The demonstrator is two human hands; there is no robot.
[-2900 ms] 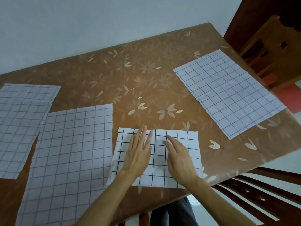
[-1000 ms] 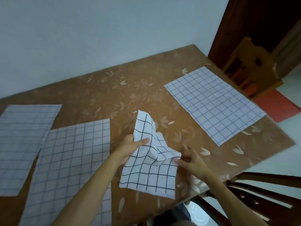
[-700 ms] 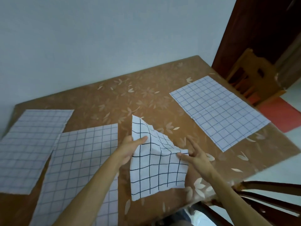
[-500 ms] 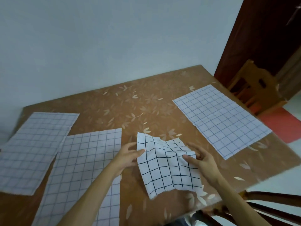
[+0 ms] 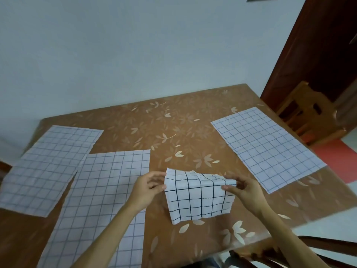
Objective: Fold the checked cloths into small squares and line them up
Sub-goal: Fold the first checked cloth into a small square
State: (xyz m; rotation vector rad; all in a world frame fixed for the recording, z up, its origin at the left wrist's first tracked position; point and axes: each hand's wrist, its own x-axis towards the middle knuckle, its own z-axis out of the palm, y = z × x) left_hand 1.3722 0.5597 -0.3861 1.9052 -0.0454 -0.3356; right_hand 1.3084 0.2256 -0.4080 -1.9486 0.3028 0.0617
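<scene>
A small white cloth with bold black checks [image 5: 199,198] hangs folded between my hands near the table's front edge. My left hand [image 5: 149,185] pinches its upper left corner. My right hand [image 5: 242,187] pinches the upper right corner, so the top edge is lifted and the lower part drapes onto the table. Three larger pale checked cloths lie flat: one at the front left [image 5: 102,202], one at the far left [image 5: 50,167], one at the right [image 5: 266,146].
The brown table [image 5: 173,128] with a leaf pattern stands against a pale wall. Its front right edge runs close to my right arm. A dark chair back [image 5: 301,252] shows below that edge. A wooden chair [image 5: 309,113] and a dark door stand at the right.
The small cloth lay flat under both palms, then was lifted and turned. It has since been drawn taut between my two hands, top edge raised. The camera tilted up.
</scene>
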